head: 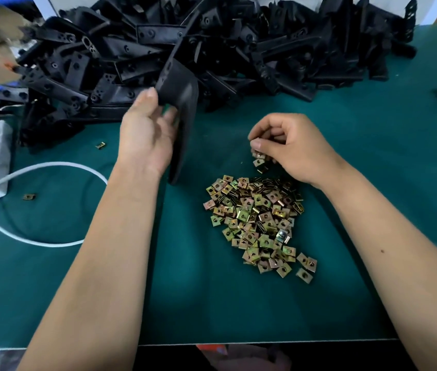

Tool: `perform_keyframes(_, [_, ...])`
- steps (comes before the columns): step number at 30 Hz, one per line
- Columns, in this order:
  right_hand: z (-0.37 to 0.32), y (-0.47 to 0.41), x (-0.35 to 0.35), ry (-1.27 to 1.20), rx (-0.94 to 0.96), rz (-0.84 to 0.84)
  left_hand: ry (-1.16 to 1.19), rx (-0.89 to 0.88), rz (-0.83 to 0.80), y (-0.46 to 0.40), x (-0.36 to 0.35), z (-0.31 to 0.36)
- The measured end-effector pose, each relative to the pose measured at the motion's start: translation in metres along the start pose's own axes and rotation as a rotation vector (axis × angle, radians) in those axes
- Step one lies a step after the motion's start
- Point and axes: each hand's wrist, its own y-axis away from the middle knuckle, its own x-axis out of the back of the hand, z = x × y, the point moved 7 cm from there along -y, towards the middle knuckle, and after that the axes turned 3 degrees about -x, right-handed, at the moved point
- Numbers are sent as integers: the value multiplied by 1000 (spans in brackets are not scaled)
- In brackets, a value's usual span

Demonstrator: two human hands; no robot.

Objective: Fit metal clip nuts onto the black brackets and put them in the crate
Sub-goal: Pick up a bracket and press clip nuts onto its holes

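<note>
the left hand (pixel 150 129) gripped a black bracket (pixel 178 103) just left of centre, while the right hand (pixel 289 147) pinched a few clip nuts (pixel 259 158) above the clip nut pile (pixel 257 226). the fitting step seemed to be starting; next, one nut must be slid onto the bracket's edge. both sat on a green mat (pixel 372 183), with the bracket heap (pixel 212 41) along the top; no crate was visible.

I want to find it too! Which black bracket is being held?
Start at the big heap of black plastic brackets on the green table mat. At its near edge, the left hand grips one curved black bracket, the only one lifted clear of the heap.
</note>
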Motion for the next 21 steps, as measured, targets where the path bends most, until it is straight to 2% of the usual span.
perform_keyframes(2, [-2,1,-2,-52,9,-29,-94,-156,3,2,-2,14])
perform_keyframes(5, [-2,3,-4,-123,6,-48,-507,-423,-21,10,-10,34])
perform_keyframes(7, [-1,3,-3,-177,-12,-16,-733,-518,-119,16,-22,31])
perform_keyframes(10, [4,2,3,-270,-60,78,-895,-517,-256,20,-31,11])
perform_keyframes(14, [13,1,15,-367,-143,203,-1012,-458,-297,19,-28,-8])
perform_keyframes(17, [18,2,20,-519,-206,250,-1084,-454,-301,19,-27,-18])
perform_keyframes(21, [19,2,20,-600,-220,257,-1245,-456,-426,29,-37,-31])
